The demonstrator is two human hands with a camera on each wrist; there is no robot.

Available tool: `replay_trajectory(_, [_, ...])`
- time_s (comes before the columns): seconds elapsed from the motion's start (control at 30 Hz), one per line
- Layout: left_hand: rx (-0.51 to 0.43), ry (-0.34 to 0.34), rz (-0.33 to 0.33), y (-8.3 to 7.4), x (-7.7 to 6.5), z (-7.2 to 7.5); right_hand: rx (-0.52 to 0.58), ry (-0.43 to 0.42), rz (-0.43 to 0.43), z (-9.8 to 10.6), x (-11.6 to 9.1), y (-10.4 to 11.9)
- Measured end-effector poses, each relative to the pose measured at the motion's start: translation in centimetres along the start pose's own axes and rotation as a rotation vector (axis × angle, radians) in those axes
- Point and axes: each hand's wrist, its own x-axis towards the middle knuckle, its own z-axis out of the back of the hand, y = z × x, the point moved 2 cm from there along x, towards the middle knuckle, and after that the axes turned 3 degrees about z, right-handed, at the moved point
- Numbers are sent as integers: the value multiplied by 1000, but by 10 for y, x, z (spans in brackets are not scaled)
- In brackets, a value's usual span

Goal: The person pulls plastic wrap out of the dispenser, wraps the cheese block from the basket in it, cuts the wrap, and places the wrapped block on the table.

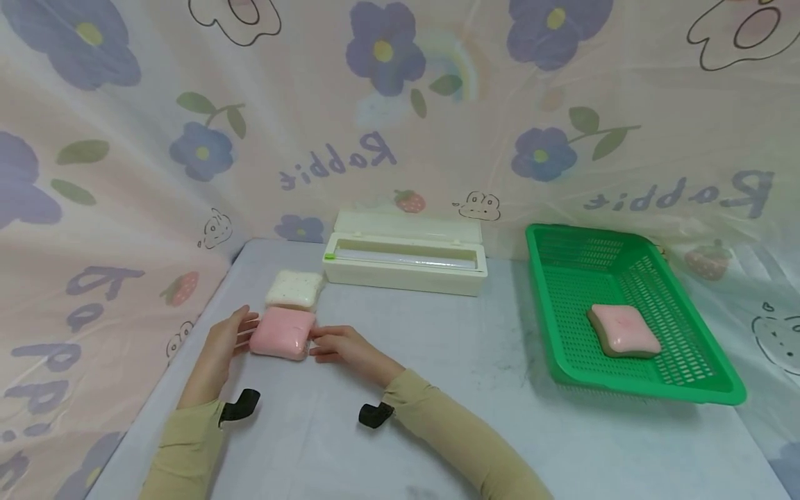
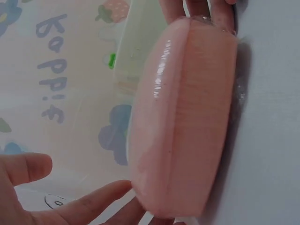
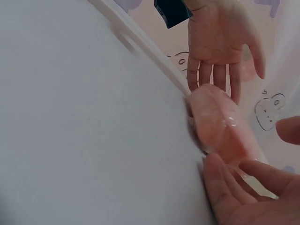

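Observation:
A pink pillow-shaped block [image 1: 283, 333], like a toy slice of toast, lies on the table in shiny clear film. Its thick side fills the left wrist view, with loose film at the lower edge. My left hand [image 1: 222, 344] is at its left side, fingers extended and touching it, thumb apart. From the right, my right hand [image 1: 350, 351] touches the opposite side with its fingertips; the right wrist view shows that hand [image 3: 253, 197] with the thumb held off. Just behind the pink block sits a white speckled block [image 1: 295, 289] of similar shape.
A cream cling film dispenser [image 1: 406, 278] stands at the back, lid raised, a roll inside. On the right, a green perforated basket [image 1: 550, 333] holds another pink-topped block [image 1: 625, 330] with brown sides. Patterned cloth [image 1: 437, 139] hangs behind and beside the table.

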Motion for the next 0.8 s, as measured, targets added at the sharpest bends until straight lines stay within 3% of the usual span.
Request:
replay_trajectory(0.33, [-1, -71, -189, -25, -14, -8, -26, 1, 62, 45, -20, 20])
replay_trajectory(0.53, [3, 14, -262, -43, -16, -23, -83, -7, 110, 70, -33, 33])
replay_trajectory(0.8, [-81, 175, -312, -64, -10, -48, -162, -59, 133, 100, -51, 55])
